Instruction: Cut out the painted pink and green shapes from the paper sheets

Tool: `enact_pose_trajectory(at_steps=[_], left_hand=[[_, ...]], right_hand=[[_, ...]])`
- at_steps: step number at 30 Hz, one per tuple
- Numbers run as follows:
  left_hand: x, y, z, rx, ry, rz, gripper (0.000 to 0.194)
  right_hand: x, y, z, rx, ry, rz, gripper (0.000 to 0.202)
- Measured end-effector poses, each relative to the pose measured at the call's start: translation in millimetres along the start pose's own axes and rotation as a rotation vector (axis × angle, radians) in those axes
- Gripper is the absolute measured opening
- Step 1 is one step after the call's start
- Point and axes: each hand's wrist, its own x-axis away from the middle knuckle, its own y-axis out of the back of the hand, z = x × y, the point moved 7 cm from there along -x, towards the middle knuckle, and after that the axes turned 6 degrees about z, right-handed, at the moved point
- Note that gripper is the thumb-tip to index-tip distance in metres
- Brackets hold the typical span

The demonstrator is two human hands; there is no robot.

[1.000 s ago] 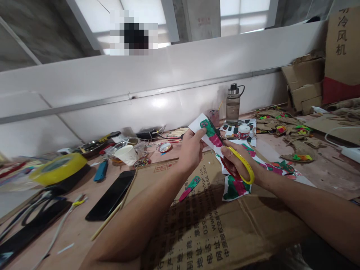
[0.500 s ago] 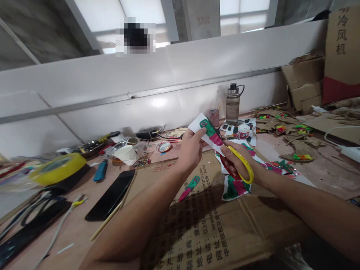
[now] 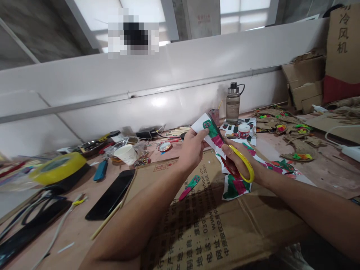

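Between thumb and fingers, my left hand [image 3: 194, 148] pinches a piece of white paper [image 3: 200, 123] painted green and magenta. My right hand [image 3: 237, 159] grips yellow-handled scissors [image 3: 249, 165], whose dark blades lie along the right edge of the painted strip. Below my hands, a cut-out green and magenta shape [image 3: 191, 186] rests on a cardboard sheet [image 3: 180, 228]. A larger painted scrap [image 3: 236, 186] lies under my right hand, and more painted paper [image 3: 271, 165] spreads to the right. My right fingers partly hide the scissors' red inner grip.
A black phone [image 3: 111, 197], a tape roll [image 3: 57, 167], a blue cutter [image 3: 100, 170] and a paper cup [image 3: 126, 153] stand on the left. Behind my hands are a water bottle [image 3: 233, 103] and a paint jar [image 3: 243, 131]. Brown decorated pieces [image 3: 298, 146] lie right.
My left hand and the painted paper have shifted slightly to the right. The scissor blades remain against the paper's edge; the things on the table stay put.
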Motion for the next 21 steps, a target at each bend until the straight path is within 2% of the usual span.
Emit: enact_pose_trajectory(at_steps=[12,21], left_hand=[[-1,-1.6,-2,0.018,-0.007,0.01,0.028],[1,-0.3,-2,-0.007,0.004,0.001,0.025]], right_hand=[[2,1,0,-0.059,-0.047,-0.015,0.063],[7,-1,14,-0.065,-0.055,-0.023,0.074]])
